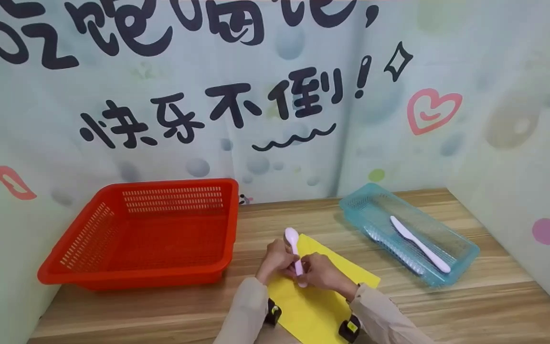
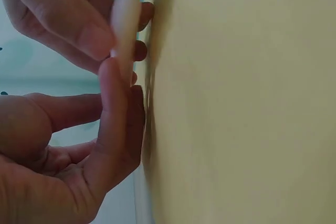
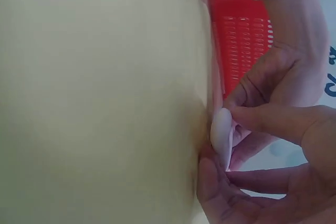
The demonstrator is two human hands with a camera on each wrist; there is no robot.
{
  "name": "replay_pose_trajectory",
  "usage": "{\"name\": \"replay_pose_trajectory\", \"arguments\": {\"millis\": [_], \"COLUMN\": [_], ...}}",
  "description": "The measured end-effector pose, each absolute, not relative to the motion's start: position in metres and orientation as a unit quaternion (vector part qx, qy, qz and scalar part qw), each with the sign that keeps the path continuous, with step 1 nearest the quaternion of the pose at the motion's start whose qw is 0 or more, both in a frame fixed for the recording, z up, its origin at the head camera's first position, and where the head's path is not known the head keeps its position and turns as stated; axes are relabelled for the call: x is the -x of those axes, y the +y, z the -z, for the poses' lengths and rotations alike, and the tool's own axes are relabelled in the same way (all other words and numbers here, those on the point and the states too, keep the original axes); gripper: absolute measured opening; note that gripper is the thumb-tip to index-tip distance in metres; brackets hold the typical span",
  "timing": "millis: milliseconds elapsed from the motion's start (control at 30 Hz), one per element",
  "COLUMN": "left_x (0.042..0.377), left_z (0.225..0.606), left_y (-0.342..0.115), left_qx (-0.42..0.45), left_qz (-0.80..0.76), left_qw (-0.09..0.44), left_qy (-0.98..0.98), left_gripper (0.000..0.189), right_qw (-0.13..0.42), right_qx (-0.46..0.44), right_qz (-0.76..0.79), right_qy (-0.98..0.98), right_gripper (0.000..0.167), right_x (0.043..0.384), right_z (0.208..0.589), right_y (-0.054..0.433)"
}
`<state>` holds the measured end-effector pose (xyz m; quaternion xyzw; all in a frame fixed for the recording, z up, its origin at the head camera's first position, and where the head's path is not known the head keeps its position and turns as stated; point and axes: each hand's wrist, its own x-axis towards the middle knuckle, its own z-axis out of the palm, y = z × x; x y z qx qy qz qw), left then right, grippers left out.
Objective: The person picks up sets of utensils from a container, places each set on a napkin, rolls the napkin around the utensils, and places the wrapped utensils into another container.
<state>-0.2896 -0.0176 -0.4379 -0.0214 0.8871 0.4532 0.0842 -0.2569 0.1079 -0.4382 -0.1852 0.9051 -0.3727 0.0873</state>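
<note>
A pale pink plastic spoon (image 1: 299,267) points away from me over a yellow sheet (image 1: 308,310), its bowl at the far end. My left hand (image 1: 277,260) pinches the handle from the left. From the other side, my right hand (image 1: 322,271) grips the handle near its close end. In the left wrist view the rounded handle end (image 2: 126,19) shows between the fingertips of both hands, just off the yellow surface. The right wrist view also has the handle end (image 3: 221,132) between the two hands; the bowl is hidden there.
On the left stands a large red plastic basket (image 1: 136,274) with slotted walls. To the right, a light blue basket (image 1: 375,193) holds a pale pink knife (image 1: 420,244). All of these are on a wooden table (image 1: 470,315), with a printed cloth (image 1: 294,167) behind.
</note>
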Motion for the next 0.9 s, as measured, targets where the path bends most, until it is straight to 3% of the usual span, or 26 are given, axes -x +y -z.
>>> {"name": "replay_pose_trajectory", "arguments": {"millis": [233, 467, 700, 900], "left_x": [0.29, 0.29, 0.289, 0.289], "left_z": [0.438, 0.436, 0.429, 0.428], "left_y": [-0.013, -0.011, -0.009, -0.009], "left_qx": [0.018, 0.027, 0.042, 0.018], "left_qz": [-0.415, -0.412, -0.384, -0.346], "left_qw": [0.06, 0.072, 0.133, 0.135], "left_qy": [0.908, 0.908, 0.913, 0.928], "left_gripper": [0.016, 0.022, 0.016, 0.012], "right_qw": [0.08, 0.082, 0.089, 0.058], "right_qx": [0.19, 0.22, 0.235, 0.27], "right_qz": [0.349, 0.344, 0.306, 0.25], "right_qy": [0.914, 0.909, 0.918, 0.928], "right_gripper": [0.009, 0.006, 0.005, 0.006], "right_x": [0.257, 0.257, 0.255, 0.25], "right_z": [0.438, 0.438, 0.436, 0.436], "right_y": [0.106, 0.108, 0.109, 0.11]}}
